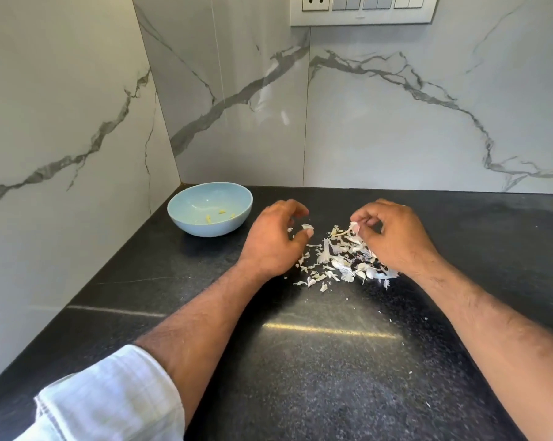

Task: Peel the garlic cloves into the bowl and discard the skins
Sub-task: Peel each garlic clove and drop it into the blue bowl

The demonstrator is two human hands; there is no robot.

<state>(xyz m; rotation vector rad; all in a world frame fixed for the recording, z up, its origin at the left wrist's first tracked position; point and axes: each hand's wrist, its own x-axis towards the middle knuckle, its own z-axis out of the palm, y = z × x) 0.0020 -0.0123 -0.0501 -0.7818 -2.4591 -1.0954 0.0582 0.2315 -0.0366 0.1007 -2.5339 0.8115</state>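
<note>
Pinching a pale garlic piece (354, 227) between thumb & fingertips, right hand (393, 237) hangs over the far edge of the heap of papery white garlic skins (338, 261) on the black speckled stone worktop (316, 361). Left hand (273, 240) sits just left of the heap, fingers loosely curled, thumb tip beside a small white skin scrap (307, 226); can't tell if it grips it. Light-blue ceramic bowl (209, 224) w/ a few yellowish peeled bits (209, 219) stands near the corner, left of both hands.
</note>
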